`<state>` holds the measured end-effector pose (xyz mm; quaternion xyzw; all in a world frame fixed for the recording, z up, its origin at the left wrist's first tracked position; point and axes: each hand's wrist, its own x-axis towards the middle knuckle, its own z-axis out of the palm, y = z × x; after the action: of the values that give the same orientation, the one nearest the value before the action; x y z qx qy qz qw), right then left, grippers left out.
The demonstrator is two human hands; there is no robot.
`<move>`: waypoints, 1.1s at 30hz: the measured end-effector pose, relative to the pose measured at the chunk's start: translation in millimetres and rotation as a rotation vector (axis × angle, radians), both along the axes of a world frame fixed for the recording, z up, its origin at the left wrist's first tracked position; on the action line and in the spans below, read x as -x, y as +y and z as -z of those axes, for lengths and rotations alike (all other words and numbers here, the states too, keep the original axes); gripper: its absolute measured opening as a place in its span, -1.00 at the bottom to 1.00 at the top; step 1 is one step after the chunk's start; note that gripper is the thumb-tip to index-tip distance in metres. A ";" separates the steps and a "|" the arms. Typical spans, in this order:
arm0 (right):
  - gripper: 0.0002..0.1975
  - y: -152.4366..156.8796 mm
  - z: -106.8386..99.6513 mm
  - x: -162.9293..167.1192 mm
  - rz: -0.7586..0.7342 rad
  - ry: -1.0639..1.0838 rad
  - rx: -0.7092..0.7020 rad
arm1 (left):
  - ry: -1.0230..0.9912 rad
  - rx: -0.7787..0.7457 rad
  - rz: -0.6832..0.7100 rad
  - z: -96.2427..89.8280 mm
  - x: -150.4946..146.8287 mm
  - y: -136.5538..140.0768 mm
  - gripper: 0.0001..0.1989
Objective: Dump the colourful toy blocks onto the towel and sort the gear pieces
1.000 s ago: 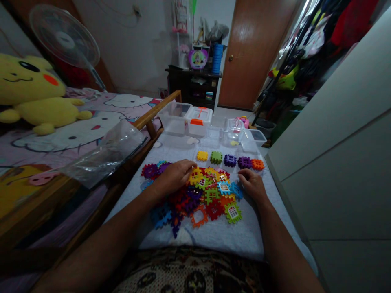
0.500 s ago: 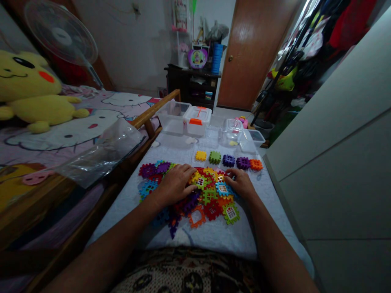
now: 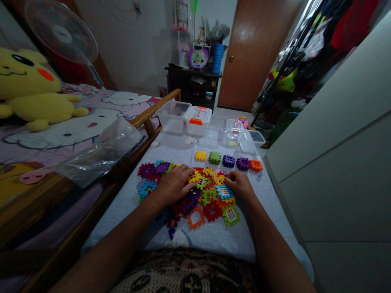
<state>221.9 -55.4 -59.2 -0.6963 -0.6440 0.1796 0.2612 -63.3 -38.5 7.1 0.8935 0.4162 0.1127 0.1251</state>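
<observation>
A heap of colourful plastic interlocking blocks (image 3: 209,196), square with notched edges and some with window grids, lies spread in front of me. My left hand (image 3: 176,185) rests on the heap's left part, thumb and fingers apart around a yellow block (image 3: 194,176); no firm grip shows. At the right edge, my right hand (image 3: 240,184) has its fingers bent, thumb and forefinger closed at the edge of another yellow block (image 3: 220,178). Just below those fingertips is a blue block with a white window (image 3: 224,191). The palms hide some blocks.
Behind the heap runs a row of small block stacks: yellow (image 3: 200,156), green (image 3: 215,157), purple (image 3: 243,163) and orange (image 3: 255,165). Clear plastic boxes (image 3: 174,122) stand at the far end. A wooden bed rail (image 3: 149,116) borders the left, a white cabinet (image 3: 332,162) the right.
Both hands stay at nearly the same places on the heap. The right hand's fingers have drawn slightly closer together and bent more. The stacks behind have not moved.
</observation>
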 end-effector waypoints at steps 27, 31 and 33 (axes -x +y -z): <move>-0.89 -13.7 -21.0 21.9 -0.193 0.304 -0.384 | -0.066 0.013 -0.060 2.6 -2.5 -1.7 -0.61; -0.94 -16.2 -19.2 23.8 -0.351 0.314 -0.311 | -0.129 0.013 -0.046 2.6 -1.5 -3.9 -0.59; -0.96 -17.2 -18.0 21.8 -0.426 0.299 -0.263 | -0.150 0.014 -0.041 2.7 -1.1 -4.9 -0.60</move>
<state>200.2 -72.6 -41.1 -0.4712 -0.7478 0.2463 0.3976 -62.2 -43.4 4.4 0.8729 0.4249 0.1788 0.1598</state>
